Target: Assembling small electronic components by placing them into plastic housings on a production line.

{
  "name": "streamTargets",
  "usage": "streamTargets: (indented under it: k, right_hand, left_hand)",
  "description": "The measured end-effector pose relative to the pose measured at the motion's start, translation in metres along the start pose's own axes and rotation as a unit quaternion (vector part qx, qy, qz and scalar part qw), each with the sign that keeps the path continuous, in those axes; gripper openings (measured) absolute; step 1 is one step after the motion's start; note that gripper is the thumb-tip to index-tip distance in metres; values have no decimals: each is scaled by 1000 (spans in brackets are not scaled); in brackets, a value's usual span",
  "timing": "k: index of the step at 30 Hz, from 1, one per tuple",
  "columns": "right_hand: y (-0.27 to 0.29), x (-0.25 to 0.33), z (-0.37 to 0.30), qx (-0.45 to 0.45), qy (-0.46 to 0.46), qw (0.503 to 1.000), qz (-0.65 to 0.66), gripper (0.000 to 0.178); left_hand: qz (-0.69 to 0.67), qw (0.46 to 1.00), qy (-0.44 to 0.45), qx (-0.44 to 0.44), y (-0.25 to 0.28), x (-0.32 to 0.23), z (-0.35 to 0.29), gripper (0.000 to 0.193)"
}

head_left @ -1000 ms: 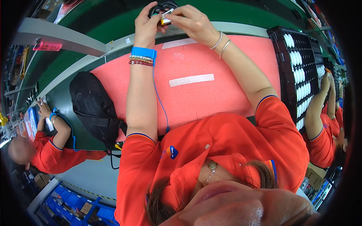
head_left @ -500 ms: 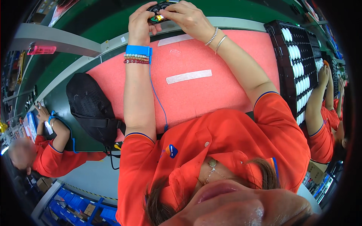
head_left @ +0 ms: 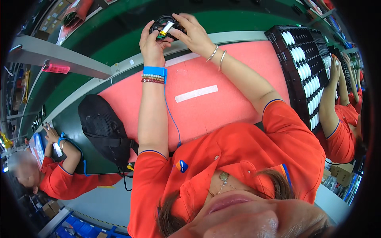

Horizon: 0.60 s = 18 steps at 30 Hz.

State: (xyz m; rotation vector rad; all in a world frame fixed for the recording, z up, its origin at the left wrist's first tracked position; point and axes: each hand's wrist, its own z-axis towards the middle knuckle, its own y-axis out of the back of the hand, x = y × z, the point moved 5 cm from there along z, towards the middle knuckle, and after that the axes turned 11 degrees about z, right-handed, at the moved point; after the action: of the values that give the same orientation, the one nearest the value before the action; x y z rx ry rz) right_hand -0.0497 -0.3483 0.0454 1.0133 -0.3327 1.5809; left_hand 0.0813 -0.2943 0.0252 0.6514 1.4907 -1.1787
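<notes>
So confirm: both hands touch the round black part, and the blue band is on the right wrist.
Wrong wrist: the head view shows the blue band on the left one. The rest holds: the left hand and the right hand both touch the round black part.

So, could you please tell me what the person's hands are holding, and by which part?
The left hand holds a round black housing by its left side; the right hand is at its right side.
</notes>
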Motion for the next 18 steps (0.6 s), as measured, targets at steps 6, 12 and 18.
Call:
streamTargets:
  k: [6, 12, 18]
  right_hand:
    - [-27, -22, 59, 68, -123, 989, 39, 56]
    - [-33, -166, 146, 34, -182, 957, -224, 47]
    - [-11, -167, 147, 52, -94, 926, -362, 41]
  left_hand:
    - [46, 997, -26, -51, 3, 3, -5, 50]
    - [148, 985, -18, -83, 3, 8, 3, 56]
    - [149, 985, -12, -91, 12, 15, 9, 48]
